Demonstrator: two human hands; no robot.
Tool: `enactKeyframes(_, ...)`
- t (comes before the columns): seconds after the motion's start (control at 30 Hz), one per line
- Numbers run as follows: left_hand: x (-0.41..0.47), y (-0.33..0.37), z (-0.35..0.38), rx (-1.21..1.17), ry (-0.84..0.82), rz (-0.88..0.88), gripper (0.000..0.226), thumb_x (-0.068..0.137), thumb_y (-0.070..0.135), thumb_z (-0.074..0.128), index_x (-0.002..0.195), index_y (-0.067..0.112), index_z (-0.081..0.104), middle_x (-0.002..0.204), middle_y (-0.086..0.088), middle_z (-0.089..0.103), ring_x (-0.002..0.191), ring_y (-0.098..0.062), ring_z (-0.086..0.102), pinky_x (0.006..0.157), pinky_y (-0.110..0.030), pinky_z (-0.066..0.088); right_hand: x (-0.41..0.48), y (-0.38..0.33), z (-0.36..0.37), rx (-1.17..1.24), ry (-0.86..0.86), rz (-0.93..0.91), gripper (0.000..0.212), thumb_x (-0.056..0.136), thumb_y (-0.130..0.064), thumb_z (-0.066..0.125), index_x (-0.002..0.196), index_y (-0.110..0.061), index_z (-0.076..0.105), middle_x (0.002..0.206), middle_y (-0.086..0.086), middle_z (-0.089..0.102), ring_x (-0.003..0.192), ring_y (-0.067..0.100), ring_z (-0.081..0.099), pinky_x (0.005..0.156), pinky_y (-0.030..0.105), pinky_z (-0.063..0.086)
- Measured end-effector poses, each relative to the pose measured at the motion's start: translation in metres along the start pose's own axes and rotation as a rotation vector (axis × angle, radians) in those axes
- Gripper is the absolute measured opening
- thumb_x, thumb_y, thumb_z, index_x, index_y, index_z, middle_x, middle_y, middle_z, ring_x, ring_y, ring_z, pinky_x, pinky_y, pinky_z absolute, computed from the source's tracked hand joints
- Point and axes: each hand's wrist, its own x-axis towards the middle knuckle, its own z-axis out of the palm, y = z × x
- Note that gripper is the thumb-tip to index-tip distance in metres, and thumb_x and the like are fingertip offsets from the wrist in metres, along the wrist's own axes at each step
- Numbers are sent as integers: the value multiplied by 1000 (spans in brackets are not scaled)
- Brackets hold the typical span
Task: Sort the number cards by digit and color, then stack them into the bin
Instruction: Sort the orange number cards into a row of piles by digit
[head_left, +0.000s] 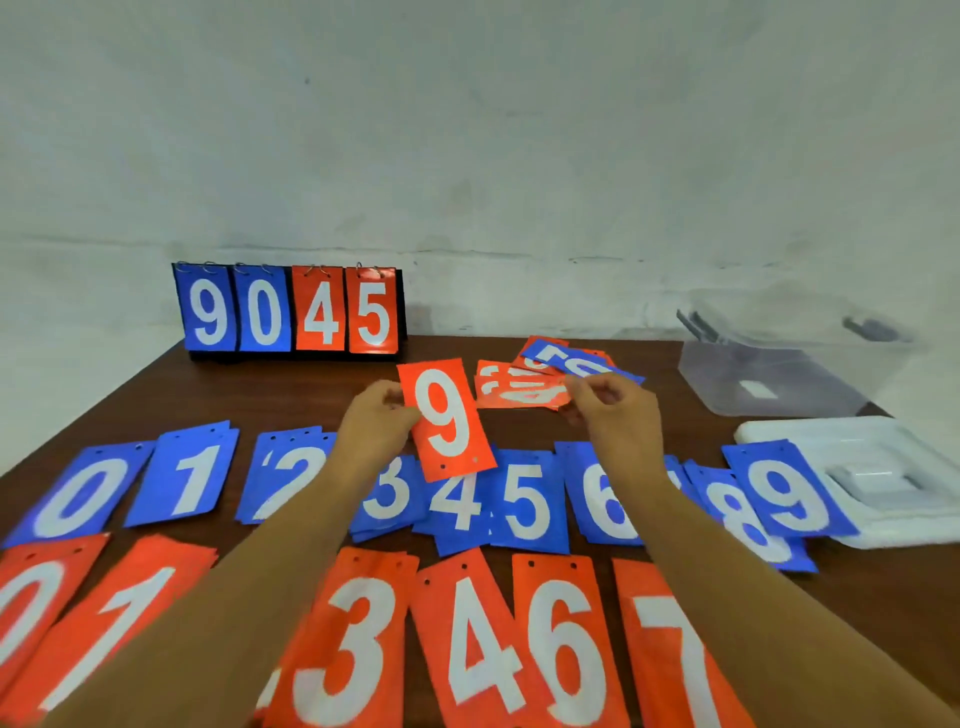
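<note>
My left hand (376, 423) pinches a red 9 card (447, 418) by its left edge and holds it above the table. My right hand (615, 418) reaches to the unsorted pile of red and blue cards (540, 379), its fingertips pinching the pile's right edge. A row of blue card piles runs from 0 (78, 493) to 9 (787, 491). Below it lie red piles, among them 0 (31, 597), 1 (114, 623), 3 (348, 649), 4 (478, 649), 6 (566, 644) and 7 (670, 649). The clear plastic bin (789, 374) stands at the back right.
A flip scoreboard (291, 312) reading 9 0 4 5 stands at the back left against the wall. The bin's white lid (862, 478) lies at the right table edge, partly under the blue 9. My forearms cover some piles.
</note>
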Motion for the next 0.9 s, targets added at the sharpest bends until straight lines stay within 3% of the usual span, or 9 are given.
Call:
enactKeyframes(0.07,-20,2,-4,-24,-22,-10,18,94,14,62,112,11,58,117,-9,66,99,-25,67,81,-42,59,-19,-5,-7,139,-28,115,6,86,-15,71,90,-10,69,83,4,74,79,22,73,78,40,60)
enactKeyframes(0.13,-40,3,-7,-80,-26,-22,20,94,12,62,113,10,58,118,-11,67,100,-28,68,82,-44,59,-36,-11,-14,222,-53,180,11,86,-6,70,96,-9,66,90,6,72,87,23,71,80,40,60)
enactKeyframes(0.27,-77,1,-9,-335,-114,-29,40,93,6,61,131,11,53,121,-11,66,99,-29,70,77,-39,61,-68,-17,-22,255,-105,238,29,88,-12,70,113,-16,56,90,-1,71,84,14,71,71,34,61)
enactKeyframes(0.33,-92,-3,-8,-433,-123,-25,41,94,3,58,133,12,51,119,-11,68,95,-27,72,72,-36,61,-80,-17,-25,306,-72,288,27,89,-13,69,113,-15,57,95,0,71,86,13,71,66,28,59)
enactKeyframes(0.47,-112,-15,-4,-551,-34,-97,39,94,5,57,132,12,51,117,-10,68,93,-26,72,74,-38,61,-100,-19,-26,497,5,427,14,90,-10,67,103,-10,61,103,9,69,92,19,69,67,29,56)
enactKeyframes(0.67,-126,-21,-4,-389,-20,-121,31,91,9,65,120,14,55,121,-12,67,98,-29,71,77,-42,61,-121,-21,-21,723,-42,589,20,88,-7,68,105,-8,60,106,13,69,94,24,69,76,36,58)
enactKeyframes(0.77,-137,-17,0,-505,-77,-90,29,93,5,62,121,8,55,117,-12,68,98,-28,71,76,-38,62,-130,-17,-14,639,-64,623,16,86,-13,71,100,-11,64,104,11,73,98,22,69,87,41,56)
enactKeyframes(0.9,-150,-19,15,-765,-209,-100,31,94,2,59,124,11,55,117,-11,70,101,-26,71,80,-37,61,-136,-16,-10,675,-108,660,21,89,-11,68,108,-11,60,104,11,71,97,26,69,79,42,58)
